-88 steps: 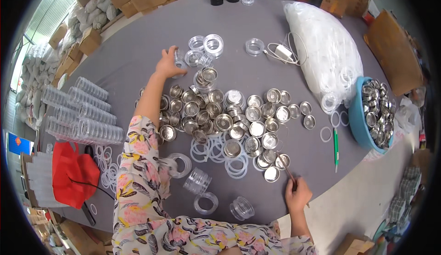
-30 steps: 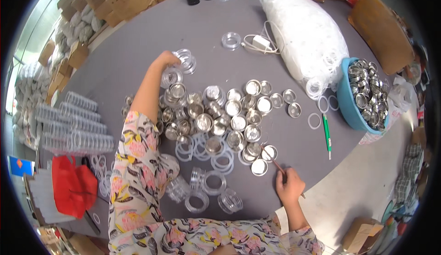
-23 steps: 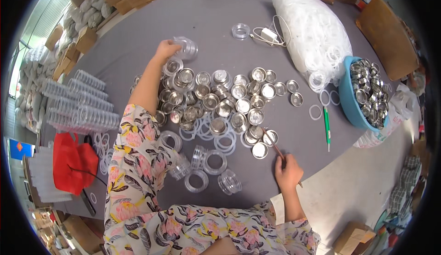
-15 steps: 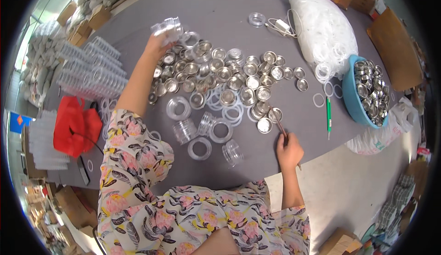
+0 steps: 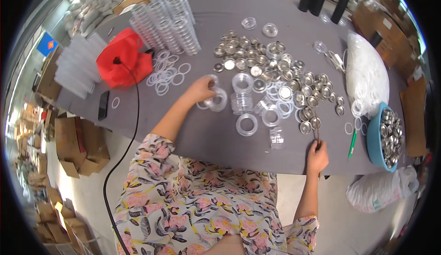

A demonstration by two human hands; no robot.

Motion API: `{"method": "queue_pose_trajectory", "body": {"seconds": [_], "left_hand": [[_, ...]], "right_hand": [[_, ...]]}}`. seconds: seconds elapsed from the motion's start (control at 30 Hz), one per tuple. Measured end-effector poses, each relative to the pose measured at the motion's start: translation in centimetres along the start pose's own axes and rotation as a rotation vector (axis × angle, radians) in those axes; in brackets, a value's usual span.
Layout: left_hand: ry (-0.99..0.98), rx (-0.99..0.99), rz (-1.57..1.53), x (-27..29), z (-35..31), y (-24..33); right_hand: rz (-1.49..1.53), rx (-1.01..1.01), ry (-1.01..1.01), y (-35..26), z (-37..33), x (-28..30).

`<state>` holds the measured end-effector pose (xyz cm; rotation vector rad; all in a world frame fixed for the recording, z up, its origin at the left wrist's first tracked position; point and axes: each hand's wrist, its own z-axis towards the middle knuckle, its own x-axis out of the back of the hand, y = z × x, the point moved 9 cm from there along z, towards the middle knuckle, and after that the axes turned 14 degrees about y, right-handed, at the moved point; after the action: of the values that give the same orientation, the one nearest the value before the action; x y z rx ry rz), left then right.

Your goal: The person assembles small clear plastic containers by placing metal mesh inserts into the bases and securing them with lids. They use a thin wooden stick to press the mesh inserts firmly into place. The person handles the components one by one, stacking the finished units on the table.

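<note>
My left hand is low over the table, its fingers curled round clear plastic rings that rest at or just above the surface. Closed round a slim brownish stick-like tool, my right hand hovers by the table's front edge. The tool's tip reaches a small round metal cup at the near end of a spread of such metal cups. Between my hands lie more clear rings, some in short stacks, and a heap of flat white rings.
Tall stacks of clear rings, a red cloth bag and a phone occupy the left. To the right are a green pen-like tool, a filled plastic bag and a blue basin of metal cups. A black cable hangs down on the left.
My view has swung leftward. My left hand has come back from the far side of the metal cups with its clear rings, down to the table. My right hand keeps the tool at the same cups.
</note>
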<state>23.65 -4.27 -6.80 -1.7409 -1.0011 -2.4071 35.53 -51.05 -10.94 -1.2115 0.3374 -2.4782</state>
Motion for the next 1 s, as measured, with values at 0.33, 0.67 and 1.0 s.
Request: {"method": "queue_pose_trajectory", "body": {"seconds": [0.33,0.67,1.0], "left_hand": [[0.402,-0.366,-0.235,0.9,-15.0,8.3],[0.207,-0.843,0.035,-10.5,-12.9,22.3],[-0.096,-0.746,-0.334,-7.1,-2.3,24.5]], "right_hand": [[-0.025,-0.045,-0.061,-0.5,0.0,0.6],[-0.046,-0.063,-0.100,0.1,0.5,-0.3],[0.101,-0.143,-0.156,-0.1,-0.1,0.7]]}}
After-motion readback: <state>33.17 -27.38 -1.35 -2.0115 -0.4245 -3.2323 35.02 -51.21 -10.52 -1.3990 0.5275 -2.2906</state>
